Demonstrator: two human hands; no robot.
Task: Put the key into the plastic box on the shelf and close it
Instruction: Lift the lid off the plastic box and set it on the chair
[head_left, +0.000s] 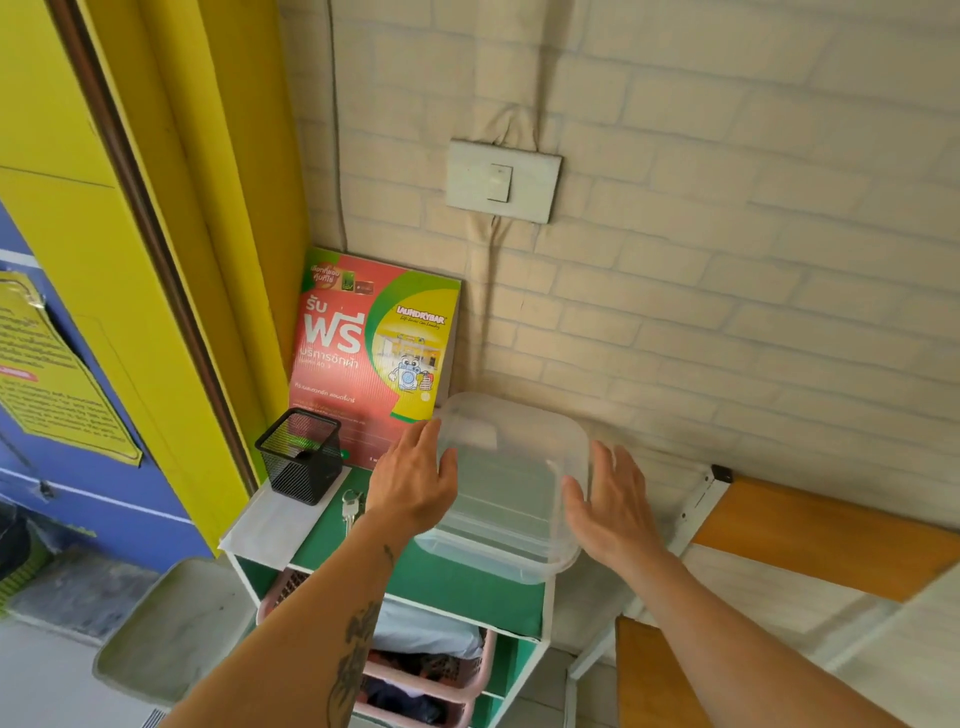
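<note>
Flanking the plastic box (506, 488), left hand (415, 480) and right hand (610, 501) spread flat, contact unclear.

Plastic box (511, 488) sits on the shelf (462, 577) top at its right end, reaching the front edge. Key (350, 506) lies on the same top, left of the box, near mid-width. Mesh pen holder (301, 454) stands at the left end, behind and left of the key. A poster board (374, 353) leans upright along the rear edge against the wall. Left hand (413, 480) is at the box's left side, right hand (608, 501) at its right side. Baskets (431, 670) occupy the compartments below.
</note>
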